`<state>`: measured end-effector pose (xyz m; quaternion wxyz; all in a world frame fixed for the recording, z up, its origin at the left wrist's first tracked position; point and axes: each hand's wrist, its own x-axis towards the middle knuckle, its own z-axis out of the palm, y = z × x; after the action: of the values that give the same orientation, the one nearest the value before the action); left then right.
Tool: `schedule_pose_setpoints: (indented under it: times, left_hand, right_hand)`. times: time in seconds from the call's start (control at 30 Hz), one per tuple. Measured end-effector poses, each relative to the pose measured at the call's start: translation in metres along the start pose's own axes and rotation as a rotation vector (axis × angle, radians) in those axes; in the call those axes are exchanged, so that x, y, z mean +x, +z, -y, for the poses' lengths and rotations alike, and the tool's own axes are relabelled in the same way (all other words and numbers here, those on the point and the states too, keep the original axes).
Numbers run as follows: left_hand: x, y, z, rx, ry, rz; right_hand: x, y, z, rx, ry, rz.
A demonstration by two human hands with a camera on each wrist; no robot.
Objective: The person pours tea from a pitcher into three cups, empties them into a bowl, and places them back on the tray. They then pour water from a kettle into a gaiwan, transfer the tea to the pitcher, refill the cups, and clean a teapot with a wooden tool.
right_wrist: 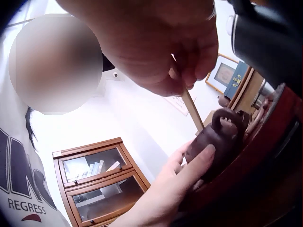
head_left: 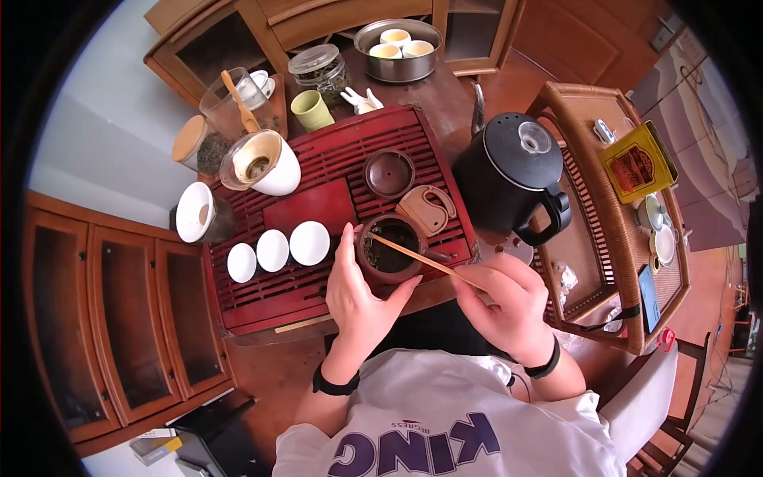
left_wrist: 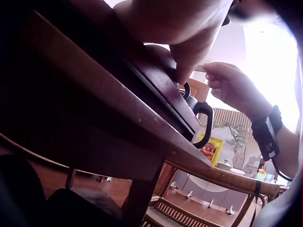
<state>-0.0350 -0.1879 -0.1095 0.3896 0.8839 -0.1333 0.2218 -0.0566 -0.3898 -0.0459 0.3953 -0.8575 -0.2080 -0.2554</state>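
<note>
A dark brown teapot [head_left: 391, 269] without its lid stands at the front of the red slatted tray [head_left: 238, 300], dark leaves inside. My left hand [head_left: 359, 306] holds its body, fingers on one side and thumb on the other; the right wrist view shows that thumb against the teapot [right_wrist: 215, 146]. Between thumb and fingers my right hand [head_left: 509, 306] pinches a thin wooden stick [head_left: 429, 261], its far end inside the teapot's opening. The round lid [head_left: 389, 173] lies on the tray behind, beside a flat wooden piece [head_left: 427, 211].
Three white cups [head_left: 273, 251] stand left on the tray, with a strainer on a white pitcher [head_left: 276, 165] behind. A black kettle [head_left: 513, 171] is at the right, near a wicker cart [head_left: 636, 338]. Jars, a green cup [head_left: 311, 110] and a metal bowl [head_left: 397, 70] stand at the back.
</note>
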Motion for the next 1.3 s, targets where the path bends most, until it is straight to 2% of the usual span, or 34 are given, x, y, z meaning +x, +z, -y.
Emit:
schedule_pose_setpoints:
  times: [0.13,0.23,0.27,0.33,0.47,0.57,0.73,0.8,0.83,1.0,1.07,1.13,1.23,1.3]
  left_hand:
    - [0.0,-0.001,-0.001,0.003,0.003,0.007]
    - [0.001,-0.001,0.0,0.021,0.016,0.0]
    - [0.001,0.0,0.0,0.03,0.028,-0.011]
    - [-0.001,0.0,0.002,0.022,0.023,0.0]
    - [-0.001,0.001,0.001,-0.038,-0.013,0.005]
    - [0.0,0.0,-0.001,-0.044,-0.013,0.01]
    - [0.0,0.0,0.001,-0.01,0.014,0.006]
    - [0.001,-0.001,0.0,-0.023,0.016,0.01]
    - [0.001,-0.001,0.0,-0.022,0.011,0.013]
    - [0.004,0.003,-0.003,-0.07,-0.062,0.008]
    - [0.01,0.002,-0.007,-0.007,-0.024,0.022]
    - [0.008,0.005,-0.003,-0.023,-0.037,0.003]
    - [0.007,0.003,-0.005,-0.099,-0.099,0.002]
    - [0.006,0.006,-0.002,-0.123,-0.1,-0.01]
  right_hand:
    - [-0.002,0.017,-0.004,0.102,0.053,-0.045]
    - [-0.003,0.019,-0.005,0.33,0.121,0.03]
    - [-0.002,0.016,-0.006,0.33,0.126,0.029]
    - [0.002,0.008,-0.009,0.304,-0.022,0.088]
    - [0.013,-0.005,-0.007,0.296,0.047,0.079]
    - [0.02,0.0,-0.005,0.201,0.021,-0.065]
    - [0.021,0.011,0.001,0.229,-0.026,-0.042]
    - [0.023,0.007,0.004,0.24,-0.118,0.061]
    - [0.023,0.003,0.002,0.254,-0.107,0.096]
    - [0.025,0.003,-0.004,0.182,-0.036,-0.021]
    - [0.025,0.009,-0.003,0.173,-0.114,0.002]
    - [0.021,0.01,0.001,0.217,-0.108,0.114]
    - [0.02,0.003,0.0,0.227,-0.114,0.168]
    - [0.022,0.001,-0.002,0.133,-0.06,0.018]
